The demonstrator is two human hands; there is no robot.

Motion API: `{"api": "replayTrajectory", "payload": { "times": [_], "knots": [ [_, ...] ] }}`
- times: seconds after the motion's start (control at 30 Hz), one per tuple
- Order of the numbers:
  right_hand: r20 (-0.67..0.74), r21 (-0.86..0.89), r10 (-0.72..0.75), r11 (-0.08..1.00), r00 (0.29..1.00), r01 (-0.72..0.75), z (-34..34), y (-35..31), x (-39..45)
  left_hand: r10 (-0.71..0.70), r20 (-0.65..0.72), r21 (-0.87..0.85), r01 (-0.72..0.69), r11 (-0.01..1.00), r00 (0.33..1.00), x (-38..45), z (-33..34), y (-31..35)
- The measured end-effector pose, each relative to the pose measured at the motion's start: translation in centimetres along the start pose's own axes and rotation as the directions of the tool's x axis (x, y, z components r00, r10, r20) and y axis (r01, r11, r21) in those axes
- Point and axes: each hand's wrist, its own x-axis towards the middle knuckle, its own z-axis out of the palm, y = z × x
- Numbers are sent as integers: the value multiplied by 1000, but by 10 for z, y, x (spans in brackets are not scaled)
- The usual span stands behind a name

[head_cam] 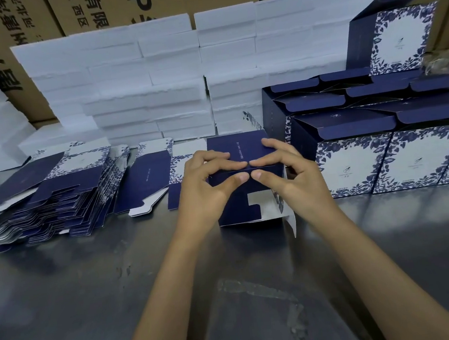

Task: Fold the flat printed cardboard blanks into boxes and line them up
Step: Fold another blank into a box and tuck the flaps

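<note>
At far left of the grey metal desk [65, 297], a slumped stack of flat blanks [46, 199], navy with white floral print, fanned out toward the front edge. Just right of it a few loose blanks [146, 175] lie flat, one grey-backed tab sticking out. Desk surface is dull, scuffed, with smudges and soft reflections; a pale rectangular mark near centre front.

Centre: half-folded box [245, 195], navy, standing on the desk, a side flap hanging loose at its right. Left hand [208, 185] grips the box's top from the left, fingers curled over the top panel, thumb pressing on the near face. Right hand [287, 171] mirrors it from the right, fingers curled on top, thumb on the front; fingertips and thumb tips of the two hands nearly touch along the fold seam.

Behind, mid-desk to back: wall of stacked white foam blocks [139, 82]. Behind those, brown corrugated cartons [22, 27] with black printed characters close off the room.

Right: finished boxes [383, 161] lined up in rows, floral faces forward, navy top flaps standing open, touching each other and just beside the box in hand. One more folded box [398, 38] sits upright atop them at back right.
</note>
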Motion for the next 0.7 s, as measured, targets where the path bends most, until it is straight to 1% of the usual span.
{"api": "replayTrajectory", "payload": {
  "times": [0.07, 0.13, 0.27, 0.4, 0.53, 0.6, 0.7],
  "knots": [
    [40, 30, 33, 999, 999, -34, -5, -1, 0, -28, 48, -30, 29, 999, 998, 2, -7, -4],
    [56, 54, 50, 997, 997, -54, -8, -1, 1, -42, 65, -68, 47, 997, 997, 4, -11, -6],
    [21, 79, 41, 996, 999, -42, -8, 2, 1, -27, 61, -68, 31, 997, 998, 3, -9, -9],
    [86, 133, 72, 988, 994, -83, -11, 1, 1, -44, 121, -137, 61, 989, 992, 5, -20, -14],
    [75, 131, 56, 989, 996, -66, -13, 3, 2, -25, 109, -136, 40, 990, 994, 6, -17, -13],
    [87, 126, 56, 990, 995, -67, -16, 5, 2, -34, 131, -148, 53, 988, 991, 6, -18, -15],
    [110, 147, 51, 987, 993, -67, -20, 7, 3, -53, 183, -222, 94, 971, 982, 7, -26, -19]
  ]
}}
